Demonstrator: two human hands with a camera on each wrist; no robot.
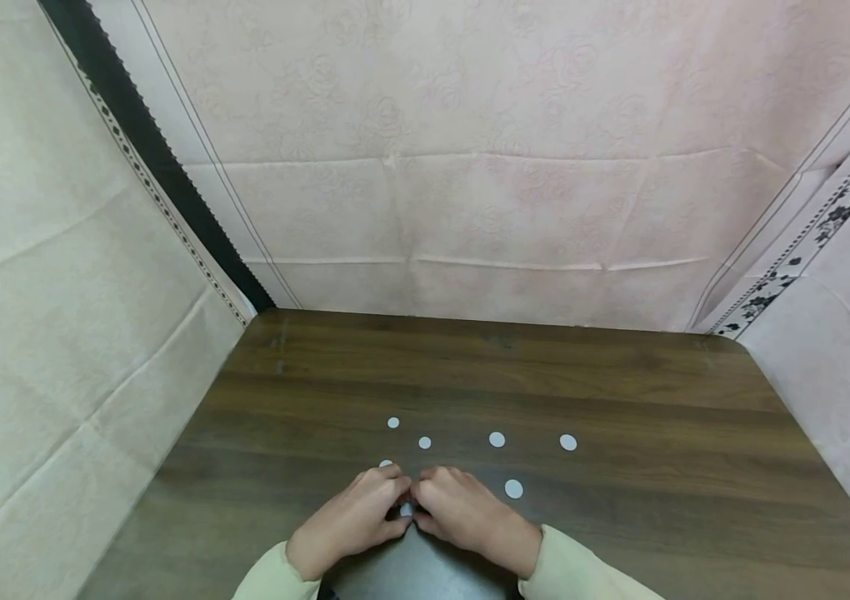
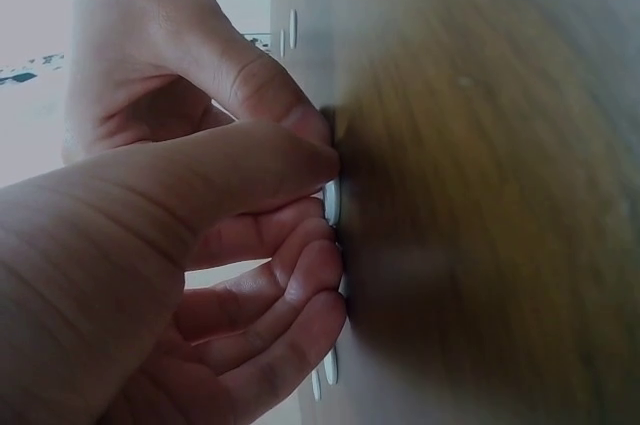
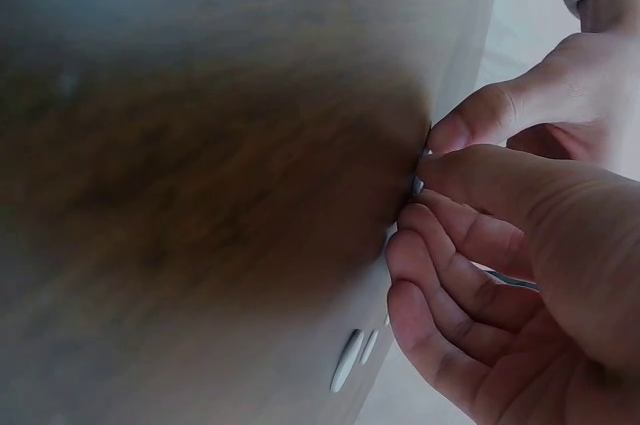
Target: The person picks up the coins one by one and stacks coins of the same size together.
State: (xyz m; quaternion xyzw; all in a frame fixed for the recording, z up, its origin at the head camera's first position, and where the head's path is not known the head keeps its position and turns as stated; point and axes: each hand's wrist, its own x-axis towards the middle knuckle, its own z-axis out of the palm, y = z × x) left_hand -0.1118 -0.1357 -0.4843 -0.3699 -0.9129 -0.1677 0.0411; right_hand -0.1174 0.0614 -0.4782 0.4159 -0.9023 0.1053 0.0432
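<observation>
Low at the tabletop, both hands meet fingertip to fingertip around one small white disc (image 1: 406, 509). My left hand (image 1: 367, 518) pinches this disc (image 2: 332, 203) between thumb and forefinger, its other fingers curled against the wood. From the opposite side my right hand (image 1: 467, 518) also grips it, and only a sliver of the disc (image 3: 418, 185) shows by the thumb in the right wrist view. Just beyond the left fingers another white disc (image 1: 386, 463) lies partly hidden.
More white discs lie flat on the brown wooden table (image 1: 620, 517): a small disc (image 1: 393, 422), another small disc (image 1: 425, 442), and larger ones, including a disc (image 1: 513, 489) right of my right hand. Pale cloth (image 1: 470, 208) hangs behind and at both sides.
</observation>
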